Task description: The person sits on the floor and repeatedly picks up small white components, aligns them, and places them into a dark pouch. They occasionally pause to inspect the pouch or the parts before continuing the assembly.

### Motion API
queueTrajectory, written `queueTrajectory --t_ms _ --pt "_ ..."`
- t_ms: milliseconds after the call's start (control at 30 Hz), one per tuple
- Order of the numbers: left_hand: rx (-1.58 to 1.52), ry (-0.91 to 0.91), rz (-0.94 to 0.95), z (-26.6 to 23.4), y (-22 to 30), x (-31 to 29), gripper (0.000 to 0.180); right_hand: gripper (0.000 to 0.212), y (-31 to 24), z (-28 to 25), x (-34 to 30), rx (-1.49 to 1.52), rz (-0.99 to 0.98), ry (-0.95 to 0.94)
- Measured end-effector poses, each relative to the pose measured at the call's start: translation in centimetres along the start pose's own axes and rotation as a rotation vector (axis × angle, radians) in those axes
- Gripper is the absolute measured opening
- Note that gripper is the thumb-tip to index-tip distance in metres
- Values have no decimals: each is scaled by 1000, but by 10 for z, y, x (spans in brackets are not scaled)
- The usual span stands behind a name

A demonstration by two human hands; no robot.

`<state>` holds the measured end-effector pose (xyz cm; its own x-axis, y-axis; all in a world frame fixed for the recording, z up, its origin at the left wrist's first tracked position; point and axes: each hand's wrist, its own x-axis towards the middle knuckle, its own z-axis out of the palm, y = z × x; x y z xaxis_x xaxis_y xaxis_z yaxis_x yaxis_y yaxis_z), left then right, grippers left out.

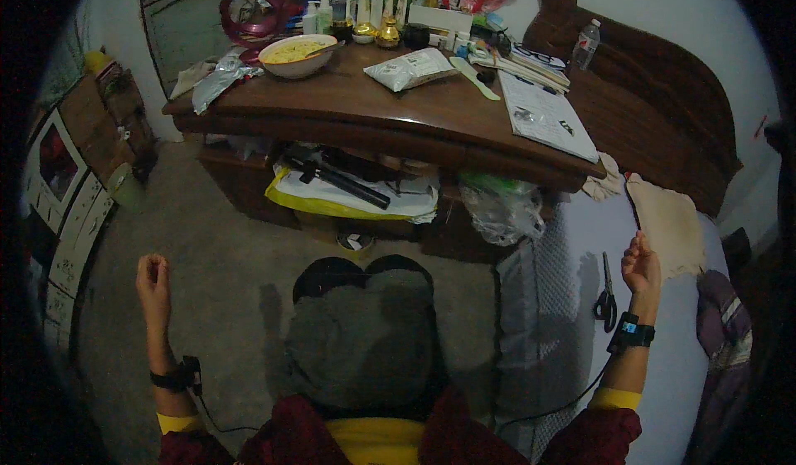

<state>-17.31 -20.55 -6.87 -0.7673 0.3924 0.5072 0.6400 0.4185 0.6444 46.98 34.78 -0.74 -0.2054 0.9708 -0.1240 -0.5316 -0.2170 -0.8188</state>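
My left hand [153, 276] is held out over the floor on the left, its thumb and fingertips pinched together. Whatever it pinches, if anything, is too small to make out. Far to the right, my right hand [640, 266] is raised above the bed with its fingers curled in and closed. Nothing I can name shows in it. Just beyond its fingertips lies a beige cloth [670, 225]. Black-handled scissors [606, 299] rest on the bed to the left of that hand. Dark bands with cables circle both wrists.
Ahead stands a brown wooden desk [332, 104]. On it are a bowl of food [297, 55], a white plastic packet [410, 69], papers [543, 115] and several bottles. Plastic bags [502, 208] hang at its right side. The grey-covered bed [572, 365] runs along my right; a white cabinet [70, 233] stands left.
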Motion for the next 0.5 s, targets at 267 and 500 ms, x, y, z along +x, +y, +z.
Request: queueTrajectory --t_ms 267,500 --pt "48 46 -32 -3 -48 2 9 10 -6 -21 -9 -253 -247 173" --pt "214 73 278 -6 -146 14 14 18 -24 -32 -5 -146 -59 275"
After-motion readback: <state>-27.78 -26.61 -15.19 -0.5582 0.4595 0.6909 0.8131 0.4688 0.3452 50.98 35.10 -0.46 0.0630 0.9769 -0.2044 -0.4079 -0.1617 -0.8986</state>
